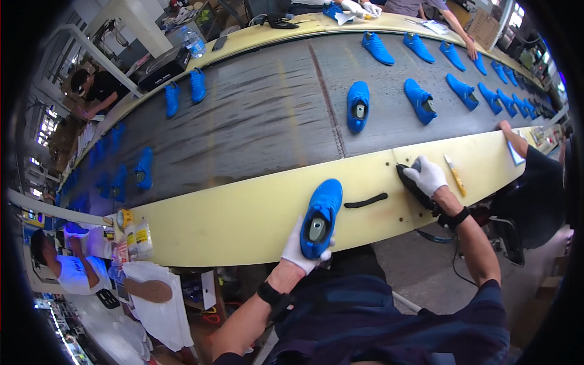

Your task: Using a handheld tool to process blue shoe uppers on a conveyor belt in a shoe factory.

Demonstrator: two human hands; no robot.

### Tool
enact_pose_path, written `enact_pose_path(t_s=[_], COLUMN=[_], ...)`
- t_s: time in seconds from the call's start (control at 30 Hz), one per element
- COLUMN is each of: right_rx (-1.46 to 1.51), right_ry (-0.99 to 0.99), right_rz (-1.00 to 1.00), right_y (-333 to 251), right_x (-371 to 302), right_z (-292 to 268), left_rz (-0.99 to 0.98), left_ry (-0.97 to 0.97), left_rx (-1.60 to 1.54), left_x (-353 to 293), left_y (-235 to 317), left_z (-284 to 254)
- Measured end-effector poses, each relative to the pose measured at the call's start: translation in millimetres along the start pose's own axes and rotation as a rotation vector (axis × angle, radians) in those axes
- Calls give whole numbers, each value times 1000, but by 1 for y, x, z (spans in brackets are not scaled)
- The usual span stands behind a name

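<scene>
My left hand, in a white glove, holds a blue sneaker from below, with its toe pointing away and its heel toward me. A grey shoe last shows in the sneaker's opening. On the right, my gloved right hand is closed over the upper part of a long black item at the pale yellow ledge; its kind is unclear, as the hand covers part of it. Between the hands lies a thin, slightly wavy black strip. Right of my right hand is a slim tool with a yellow handle.
Beyond the ledge runs a dark conveyor belt carrying several blue sneakers. Co-workers sit or stand along its far side and at both ends. A water bottle stands on the far ledge; yellow tape and white sheets are at my left.
</scene>
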State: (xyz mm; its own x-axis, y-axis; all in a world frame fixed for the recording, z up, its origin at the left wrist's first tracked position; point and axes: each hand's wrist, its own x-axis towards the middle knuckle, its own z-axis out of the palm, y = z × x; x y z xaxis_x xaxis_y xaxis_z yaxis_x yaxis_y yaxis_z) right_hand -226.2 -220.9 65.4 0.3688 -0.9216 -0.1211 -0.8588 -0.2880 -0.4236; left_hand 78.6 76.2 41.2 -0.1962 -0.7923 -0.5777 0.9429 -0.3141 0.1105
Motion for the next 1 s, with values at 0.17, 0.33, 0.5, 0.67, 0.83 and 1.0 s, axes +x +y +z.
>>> enact_pose_path(t_s=[0.17, 0.33, 0.5, 0.67, 0.83, 1.0], right_rx=[-29, -20, -68, -89, -290, 42], right_ry=[80, 106, 131, 171, 255, 149], right_rz=[-102, -157, -82, -126, -343, -631], right_y=[-12, -27, -19, -12, -27, -146], right_x=[4, 6, 0, 0, 11, 50], right_z=[5, 8, 10, 8, 12, 28], left_rz=[187, 577, 684, 1189, 1194, 1135], left_ry=[-125, 104, 512, 568, 438, 494], left_rx=[-32, 16, 485, 1606, 2315, 2345], left_x=[62, 78, 80, 70, 53, 48], left_y=[122, 254, 223, 144, 112, 114], left_z=[-25, -51, -63, -70, -55, -53])
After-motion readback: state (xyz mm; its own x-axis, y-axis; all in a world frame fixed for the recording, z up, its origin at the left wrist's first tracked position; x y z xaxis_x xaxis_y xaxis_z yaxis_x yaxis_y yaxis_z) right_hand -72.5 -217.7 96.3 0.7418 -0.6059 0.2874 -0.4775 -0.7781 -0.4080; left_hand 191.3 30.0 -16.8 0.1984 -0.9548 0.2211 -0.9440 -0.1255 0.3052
